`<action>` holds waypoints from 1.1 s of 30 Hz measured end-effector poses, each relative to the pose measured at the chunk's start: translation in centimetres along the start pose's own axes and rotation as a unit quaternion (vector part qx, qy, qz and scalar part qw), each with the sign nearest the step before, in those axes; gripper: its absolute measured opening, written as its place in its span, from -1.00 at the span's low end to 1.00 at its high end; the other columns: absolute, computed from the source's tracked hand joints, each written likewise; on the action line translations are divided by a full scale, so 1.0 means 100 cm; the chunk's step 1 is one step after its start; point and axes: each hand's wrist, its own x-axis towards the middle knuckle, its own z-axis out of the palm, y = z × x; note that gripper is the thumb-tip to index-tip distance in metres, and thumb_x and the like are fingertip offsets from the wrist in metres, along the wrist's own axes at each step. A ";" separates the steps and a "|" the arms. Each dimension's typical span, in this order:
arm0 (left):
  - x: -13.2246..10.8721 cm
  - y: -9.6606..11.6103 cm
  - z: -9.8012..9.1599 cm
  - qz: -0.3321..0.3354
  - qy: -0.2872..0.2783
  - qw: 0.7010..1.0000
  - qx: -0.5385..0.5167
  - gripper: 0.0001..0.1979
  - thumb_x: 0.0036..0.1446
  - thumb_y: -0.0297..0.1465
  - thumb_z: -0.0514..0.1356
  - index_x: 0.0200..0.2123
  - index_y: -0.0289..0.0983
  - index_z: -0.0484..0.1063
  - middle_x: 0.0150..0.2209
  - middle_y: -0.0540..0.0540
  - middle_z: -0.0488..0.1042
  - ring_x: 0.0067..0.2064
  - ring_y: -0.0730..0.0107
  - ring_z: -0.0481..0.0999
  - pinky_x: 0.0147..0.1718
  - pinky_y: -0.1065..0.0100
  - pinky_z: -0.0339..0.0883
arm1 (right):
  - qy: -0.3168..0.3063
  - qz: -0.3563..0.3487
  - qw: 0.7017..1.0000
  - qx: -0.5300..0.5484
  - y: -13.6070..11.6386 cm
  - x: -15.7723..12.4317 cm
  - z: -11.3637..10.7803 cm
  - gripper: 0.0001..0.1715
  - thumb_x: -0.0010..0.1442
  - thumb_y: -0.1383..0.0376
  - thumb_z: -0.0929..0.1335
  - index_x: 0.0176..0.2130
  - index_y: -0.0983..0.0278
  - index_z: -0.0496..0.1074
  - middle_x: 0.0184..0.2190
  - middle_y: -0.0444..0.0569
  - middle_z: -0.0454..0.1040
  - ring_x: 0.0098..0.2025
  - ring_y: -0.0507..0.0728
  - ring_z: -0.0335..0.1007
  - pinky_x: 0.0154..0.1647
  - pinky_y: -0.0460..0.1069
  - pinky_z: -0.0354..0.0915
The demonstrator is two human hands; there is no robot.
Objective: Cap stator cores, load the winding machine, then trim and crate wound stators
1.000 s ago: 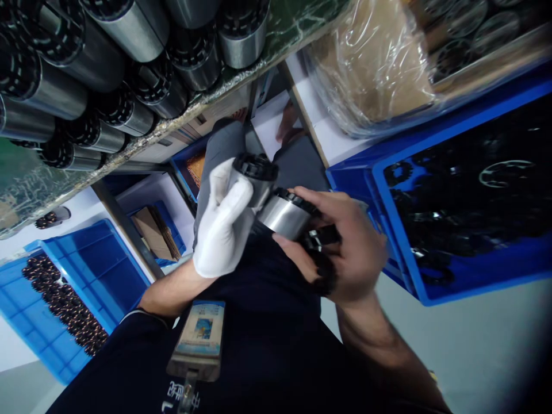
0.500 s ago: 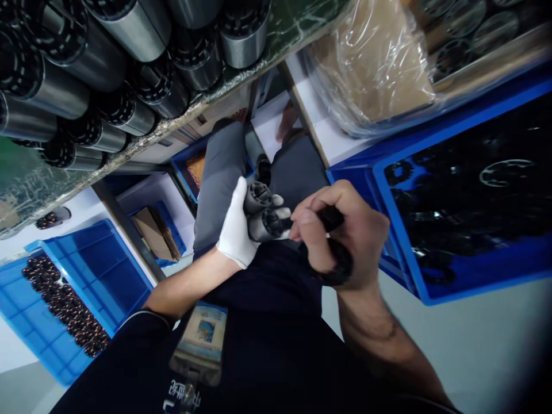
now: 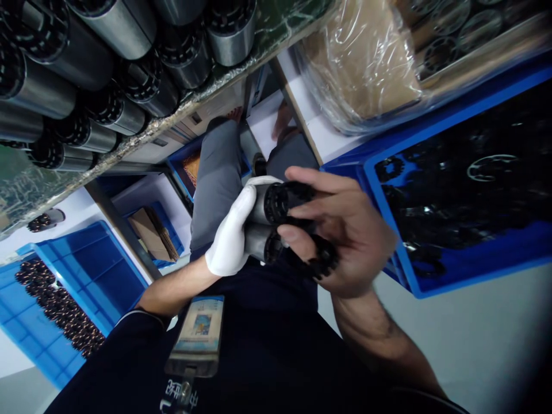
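Note:
My left hand [image 3: 230,233], in a white glove, is wrapped round two steel cylinders [image 3: 263,224] held side by side, their black toothed ends facing me. My bare right hand [image 3: 345,236] is closed on several black toothed plastic rings [image 3: 321,261] in its palm. Its thumb and fingers press one ring [image 3: 282,201] against the end of the upper cylinder. Both hands are in front of my dark shirt, above my grey trousers [image 3: 218,172].
Rows of steel cylinders [image 3: 86,63] lie on the green-topped bench at upper left. A blue crate [image 3: 470,264] of black rings is at right. Another blue crate [image 3: 73,270] with small copper-wound parts is at lower left. Plastic-wrapped cardboard [image 3: 362,69] lies at the top. A badge [image 3: 196,333] hangs on my chest.
My left hand turned the two cylinders so their ends face me. My right hand opened from a fist and brought a black ring onto the upper cylinder's end.

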 end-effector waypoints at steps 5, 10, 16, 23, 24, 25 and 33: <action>0.000 0.002 -0.007 0.064 -0.023 0.995 0.079 -0.56 0.51 0.13 0.25 0.08 -0.02 0.71 0.17 -0.08 0.65 0.35 -0.01 0.55 0.54 0.07 0.35 | -0.053 0.015 0.998 -0.014 0.001 0.002 -0.010 -0.36 0.31 0.34 0.61 0.25 -0.21 0.61 0.24 -0.09 0.71 0.29 0.48 0.67 0.28 0.51 0.63; -0.001 0.005 -0.009 0.094 -0.028 0.989 0.107 -0.66 0.54 0.04 0.27 0.07 0.02 0.73 0.14 -0.05 0.65 0.29 0.08 0.57 0.44 0.16 0.41 | -0.079 0.005 0.997 -0.019 0.000 0.004 -0.020 -0.38 0.27 0.35 0.65 0.21 -0.18 0.68 0.22 -0.05 0.72 0.19 0.49 0.72 0.21 0.49 0.65; -0.002 0.012 -0.006 0.100 -0.035 0.985 0.135 -0.63 0.48 0.08 0.32 0.03 -0.03 0.73 0.10 -0.10 0.65 0.26 -0.01 0.59 0.42 0.04 0.44 | -0.038 0.010 0.999 -0.032 -0.001 -0.001 -0.013 -0.39 0.24 0.32 0.67 0.19 -0.20 0.70 0.17 -0.06 0.72 0.13 0.46 0.72 0.14 0.44 0.69; 0.008 0.004 -0.013 0.062 -0.021 0.995 0.075 -0.56 0.32 0.08 0.47 0.09 -0.03 0.65 0.09 -0.12 0.70 0.20 -0.08 0.70 0.20 -0.01 0.64 | -0.035 -0.004 0.994 -0.106 -0.003 -0.001 -0.020 -0.55 0.41 0.19 0.59 0.24 -0.13 0.72 0.26 -0.01 0.64 0.06 0.35 0.69 0.10 0.35 0.65; 0.010 0.002 -0.014 0.038 -0.025 0.998 0.050 -0.51 0.28 0.10 0.49 0.11 -0.02 0.61 0.04 -0.12 0.71 0.12 -0.08 0.75 0.04 0.03 0.69 | -0.032 0.004 0.992 -0.122 -0.005 0.000 -0.024 -0.59 0.46 0.20 0.55 0.23 -0.11 0.73 0.17 -0.03 0.68 -0.01 0.31 0.69 0.06 0.31 0.64; 0.012 0.001 -0.015 0.018 -0.031 0.999 0.027 -0.45 0.24 0.11 0.51 0.14 0.00 0.58 -0.01 -0.12 0.73 0.03 -0.07 0.79 -0.12 0.07 0.69 | -0.035 0.015 0.990 -0.134 -0.007 0.002 -0.029 -0.61 0.48 0.23 0.53 0.22 -0.11 0.73 0.04 -0.07 0.71 -0.09 0.26 0.69 -0.01 0.26 0.63; 0.016 0.007 -0.015 0.022 0.008 1.000 -0.006 -0.39 0.19 0.08 0.51 0.19 -0.01 0.52 -0.07 -0.11 0.73 -0.06 -0.09 0.82 -0.32 0.18 0.60 | -0.110 0.036 0.991 -0.068 0.003 -0.014 -0.041 -0.33 0.27 0.43 0.63 0.27 -0.03 0.66 -0.11 -0.15 0.71 -0.39 0.10 0.61 -0.44 0.01 0.64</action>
